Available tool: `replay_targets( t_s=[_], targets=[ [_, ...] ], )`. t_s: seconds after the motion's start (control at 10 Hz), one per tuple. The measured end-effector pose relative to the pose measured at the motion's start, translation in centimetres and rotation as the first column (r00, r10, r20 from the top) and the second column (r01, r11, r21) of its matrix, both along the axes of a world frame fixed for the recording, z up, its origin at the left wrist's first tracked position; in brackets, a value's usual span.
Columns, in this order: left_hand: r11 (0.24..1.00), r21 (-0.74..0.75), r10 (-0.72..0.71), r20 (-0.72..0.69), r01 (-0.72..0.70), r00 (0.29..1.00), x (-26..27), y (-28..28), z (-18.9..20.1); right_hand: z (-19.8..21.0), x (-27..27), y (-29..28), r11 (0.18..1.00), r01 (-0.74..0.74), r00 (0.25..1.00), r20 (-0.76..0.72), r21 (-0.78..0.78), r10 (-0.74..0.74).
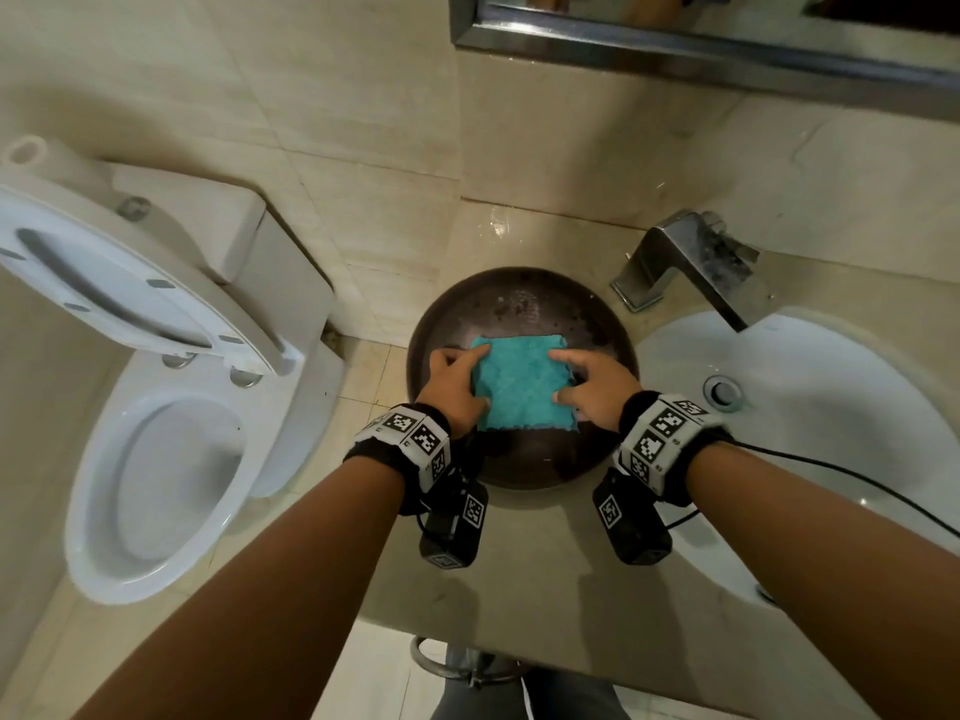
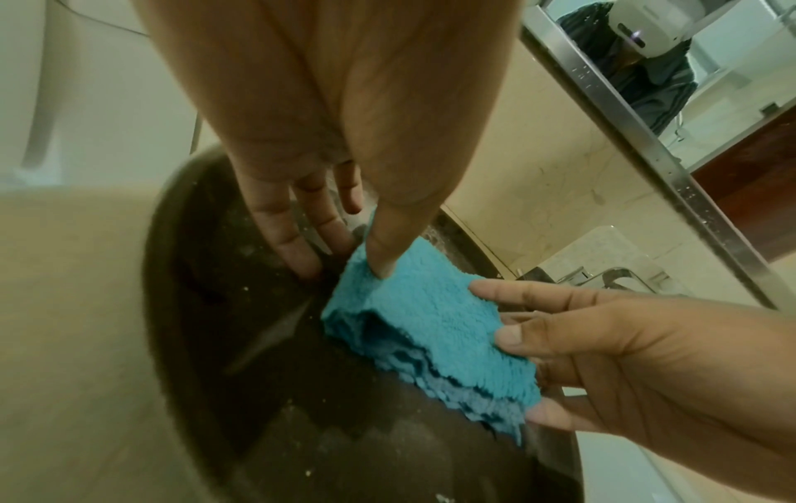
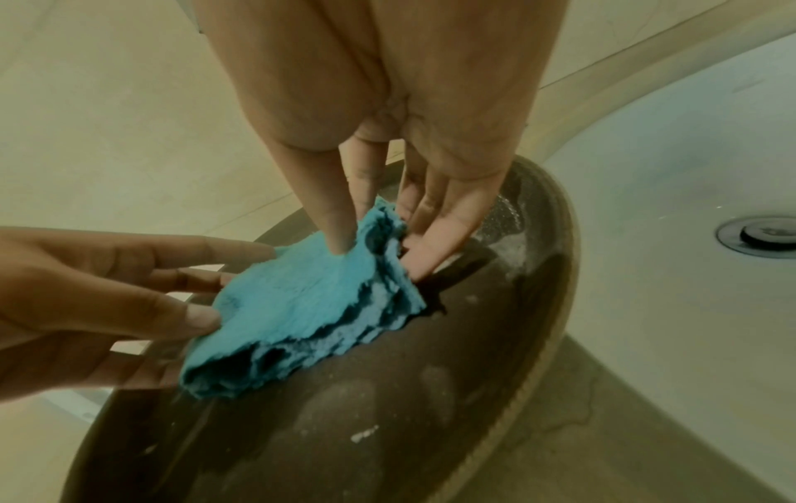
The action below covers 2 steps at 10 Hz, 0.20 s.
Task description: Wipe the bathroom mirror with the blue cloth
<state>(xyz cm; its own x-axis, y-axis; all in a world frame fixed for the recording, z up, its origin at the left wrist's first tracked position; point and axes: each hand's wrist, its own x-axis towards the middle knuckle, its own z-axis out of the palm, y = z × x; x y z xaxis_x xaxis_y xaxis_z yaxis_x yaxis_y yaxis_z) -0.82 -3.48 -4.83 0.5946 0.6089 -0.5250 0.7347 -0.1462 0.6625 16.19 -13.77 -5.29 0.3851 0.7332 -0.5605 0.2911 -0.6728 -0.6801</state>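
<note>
The left hand (image 1: 457, 388) pinches the left edge of the folded, fluffy blue cloth (image 1: 522, 384) between thumb and fingers (image 2: 297, 250); the right hand (image 1: 597, 384) pinches the right edge likewise. The cloth sits over a round dark metal pan (image 1: 519, 304) on the beige table (image 1: 545, 579), below the steel-framed mirror (image 1: 675, 33).

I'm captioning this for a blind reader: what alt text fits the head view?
Both hands, left hand and right hand, hold a folded blue cloth over a dark round basin on the counter; the mirror hangs above.
</note>
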Motion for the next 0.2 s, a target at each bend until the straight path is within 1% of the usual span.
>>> replay_targets(
  t_s=[0.1, 0.2],
  targets=[
    [1.0, 0.019, -0.007, -0.008, 0.007, 1.0, -0.3, 0.0, 0.3, 0.2, 0.0, -0.4, 1.0, 0.005, 1.0, -0.031, -0.018, -0.006],
    [0.998, 0.053, -0.024, -0.011, 0.024, 1.0, -0.5, 0.1, 1.5, 0.6, 0.1, -1.0, 0.998, 0.039, 0.999, -0.005, -0.045, -0.04]
  ],
)
